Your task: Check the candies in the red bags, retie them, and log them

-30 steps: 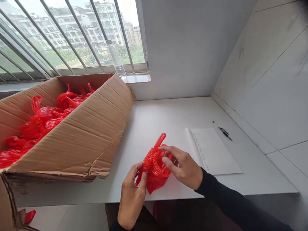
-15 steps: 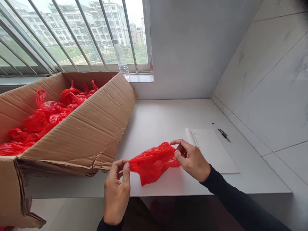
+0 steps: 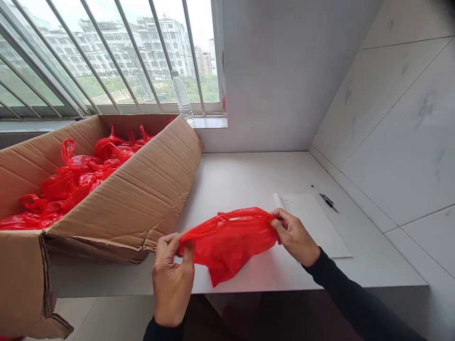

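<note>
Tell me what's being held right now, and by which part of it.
A red plastic bag, stretched between both hands: the left hand pinches its left end, the right hand its right end.

The counter (image 3: 245, 177) is viewed from above, at close range, by a head-worn camera faced forward and down.

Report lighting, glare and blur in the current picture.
Head view: sky nearly white through the metal-barred window; glints on red plastic bags in the brown cardboard box; a faint reddish cast on the white tabletop below the held translucent red bag; dark blur at top right.
</note>
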Available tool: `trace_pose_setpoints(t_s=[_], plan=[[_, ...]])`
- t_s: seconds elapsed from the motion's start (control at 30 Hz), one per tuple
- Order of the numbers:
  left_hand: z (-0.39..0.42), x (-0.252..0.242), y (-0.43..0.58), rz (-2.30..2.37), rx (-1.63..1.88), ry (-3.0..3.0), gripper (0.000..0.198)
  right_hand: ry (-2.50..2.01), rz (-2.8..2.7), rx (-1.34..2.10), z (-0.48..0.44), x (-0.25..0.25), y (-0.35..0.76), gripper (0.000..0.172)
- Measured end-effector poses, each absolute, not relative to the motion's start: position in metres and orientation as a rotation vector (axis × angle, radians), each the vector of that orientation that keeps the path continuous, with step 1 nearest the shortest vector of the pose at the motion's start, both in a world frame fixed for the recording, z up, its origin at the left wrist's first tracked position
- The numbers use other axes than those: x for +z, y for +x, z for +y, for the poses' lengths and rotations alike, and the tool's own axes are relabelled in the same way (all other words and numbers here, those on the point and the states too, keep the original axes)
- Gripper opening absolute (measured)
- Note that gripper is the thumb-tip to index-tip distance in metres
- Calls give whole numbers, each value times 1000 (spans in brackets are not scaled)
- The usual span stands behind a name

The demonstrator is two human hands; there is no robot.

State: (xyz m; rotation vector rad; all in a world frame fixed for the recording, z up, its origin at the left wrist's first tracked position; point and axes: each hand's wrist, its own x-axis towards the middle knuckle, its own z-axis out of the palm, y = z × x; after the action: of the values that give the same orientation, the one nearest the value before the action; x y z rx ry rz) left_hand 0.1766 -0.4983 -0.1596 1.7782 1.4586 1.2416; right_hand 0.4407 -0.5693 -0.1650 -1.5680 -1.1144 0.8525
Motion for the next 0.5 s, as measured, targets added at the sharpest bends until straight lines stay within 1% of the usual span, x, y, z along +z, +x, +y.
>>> trace_pose_setpoints(t_s=[0.13, 0.2, 0.23, 0.27, 0.33, 0.37, 0.43, 0.5], plan=[[-499, -151, 175, 1397, 1165, 1570, 33, -1546, -1089, 859, -570, -173, 450, 24], [-499, -146, 178, 1318, 1169, 1428, 32, -1555, -1083, 822, -572, -170, 448, 20], [-499, -143, 179, 1285, 1171, 1393, 31, -1574, -1079, 744, -574, -165, 445, 17], [-499, -141, 181, 1262, 1165, 1382, 30, -1597, -1076, 624, -577, -159, 441, 17], [-499, -138, 184, 1205, 1140, 1407, 30, -1599, -1089, 307, -584, -144, 430, 26], [-500, -136, 185, 1179, 1127, 1425, 31, -1563, -1134, 181, -587, -136, 423, 26], [-502, -135, 189, 1143, 1109, 1439, 32, -1434, -1359, 100, -590, -123, 410, 23], [-505, -134, 192, 1109, 1111, 1433, 33, -1318, -1671, 159, -588, -116, 398, 27]])
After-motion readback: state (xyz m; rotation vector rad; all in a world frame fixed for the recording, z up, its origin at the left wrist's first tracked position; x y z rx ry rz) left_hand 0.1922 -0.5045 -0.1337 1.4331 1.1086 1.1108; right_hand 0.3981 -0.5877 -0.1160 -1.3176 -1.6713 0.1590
